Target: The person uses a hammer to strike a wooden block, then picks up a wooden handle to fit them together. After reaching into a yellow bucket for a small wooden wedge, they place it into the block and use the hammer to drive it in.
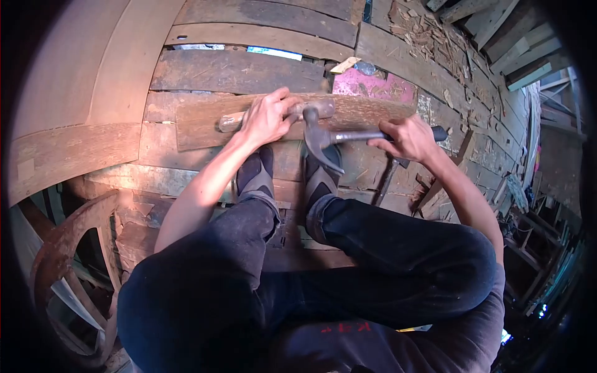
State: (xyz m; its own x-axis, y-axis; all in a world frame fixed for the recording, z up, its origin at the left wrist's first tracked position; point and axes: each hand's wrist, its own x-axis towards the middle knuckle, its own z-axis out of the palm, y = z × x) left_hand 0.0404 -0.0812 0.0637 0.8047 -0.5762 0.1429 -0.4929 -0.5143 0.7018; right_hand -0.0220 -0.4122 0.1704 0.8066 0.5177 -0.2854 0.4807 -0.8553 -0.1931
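Observation:
My right hand (410, 138) is wrapped round the dark grip of a claw hammer (317, 135). The hammer's head overlaps the right end of a rounded wooden piece (231, 122), and its claw curves down towards my right shoe. My left hand (268, 117) is closed over the middle of that wooden piece, which looks like a tool handle and lies along a worn wooden board (367, 112). The board rests crosswise on the floor just ahead of my shoes (320, 174). Below my right hand is a dark, bar-like tool (387, 180).
Planks make up the floor (242, 69), with gaps between some. Wood chips (429, 37) are scattered at the upper right, near stacked timber (528, 53). A pink sheet (373, 85) lies beyond the board. Wooden panels (112, 62) and a curved wooden frame (68, 255) stand at left.

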